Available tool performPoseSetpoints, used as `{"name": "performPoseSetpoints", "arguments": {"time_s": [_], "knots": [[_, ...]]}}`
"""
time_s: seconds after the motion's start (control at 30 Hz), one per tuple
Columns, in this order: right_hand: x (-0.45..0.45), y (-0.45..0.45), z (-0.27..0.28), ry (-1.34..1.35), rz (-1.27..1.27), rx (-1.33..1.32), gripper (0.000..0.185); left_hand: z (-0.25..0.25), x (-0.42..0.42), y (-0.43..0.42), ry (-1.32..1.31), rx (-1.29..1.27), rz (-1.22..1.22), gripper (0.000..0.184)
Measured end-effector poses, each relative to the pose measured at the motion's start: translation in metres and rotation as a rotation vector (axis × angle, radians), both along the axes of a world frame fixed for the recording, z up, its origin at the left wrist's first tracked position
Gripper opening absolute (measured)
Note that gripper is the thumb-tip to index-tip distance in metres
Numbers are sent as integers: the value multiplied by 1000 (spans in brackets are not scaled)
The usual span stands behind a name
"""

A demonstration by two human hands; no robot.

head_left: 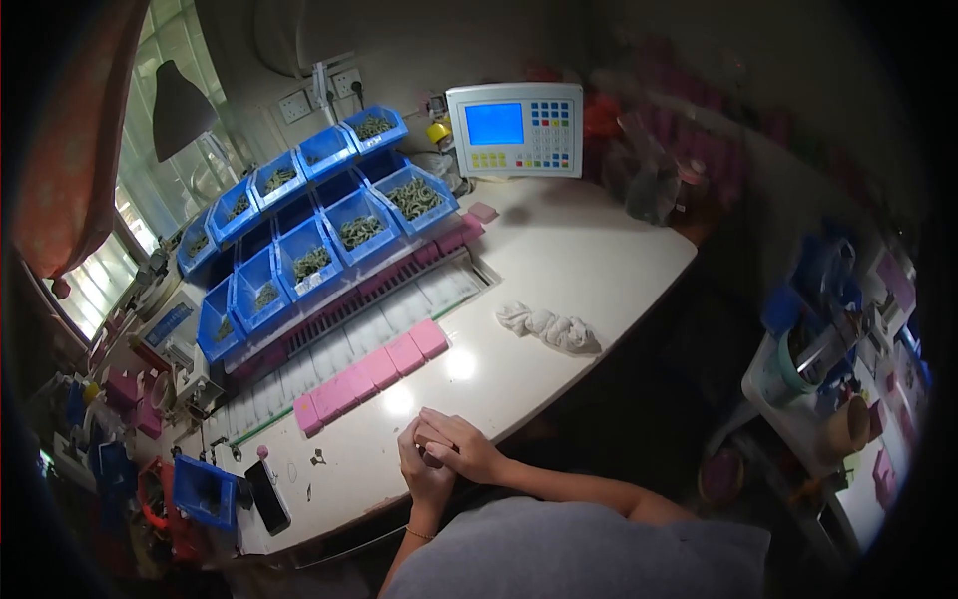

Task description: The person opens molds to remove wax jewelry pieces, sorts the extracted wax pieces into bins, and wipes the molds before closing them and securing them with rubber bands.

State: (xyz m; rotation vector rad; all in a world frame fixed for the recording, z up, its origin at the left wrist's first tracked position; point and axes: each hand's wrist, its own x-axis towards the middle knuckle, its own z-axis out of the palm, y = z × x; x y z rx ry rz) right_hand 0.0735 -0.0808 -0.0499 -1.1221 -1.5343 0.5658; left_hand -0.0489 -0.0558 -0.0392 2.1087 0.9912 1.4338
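At the front edge of the white table (599,265), my two hands are together around a small pinkish-brown block (429,436). My left hand (426,481) is closed about it from below and the left. Over the other side bends my right hand (473,451), its fingers on the block's top and the thumb along its near side. Much of the block is hidden by the fingers. Just beyond the hands lies a row of pink blocks (374,371), set end to end. A twisted white cloth (546,326) rests to the right.
Tiered blue bins (359,232) with small greenish pieces stand at the back left, behind a slotted tray (349,329). A control panel (514,130) with a blue screen is at the back. A phone (267,496) and a blue bin (205,491) sit front left.
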Motion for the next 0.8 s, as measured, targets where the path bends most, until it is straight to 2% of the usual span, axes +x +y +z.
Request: {"name": "performPoseSetpoints", "arguments": {"time_s": [0.17,0.33,0.37,0.4,0.53,0.57,0.6,0.63,0.7,0.77,0.8], "knots": [[4,2,1,88,44,-37,47,4,2,7,-22,-35,-38,55],[13,8,5,594,23,-383,49,18,5,17,15,-62,-123,64],[19,9,9,430,-13,-280,49,17,8,19,10,-112,-125,64],[28,6,30,250,-15,-328,50,15,10,23,3,-161,-129,65],[61,18,33,-207,-110,-118,41,13,19,43,-14,-331,-223,64],[70,21,43,-269,-132,-130,38,14,26,45,-20,-339,-208,48],[79,27,30,-221,-162,-78,31,16,32,46,-26,-356,-193,36],[87,27,26,-164,-145,-85,31,20,36,51,-42,-472,-255,48],[102,28,31,-111,-112,-103,33,16,43,64,-36,-570,-315,54],[111,30,36,208,-195,-383,34,16,47,75,6,-605,-320,56],[117,28,16,201,-268,-404,35,12,49,76,-2,-630,-331,57]]}}
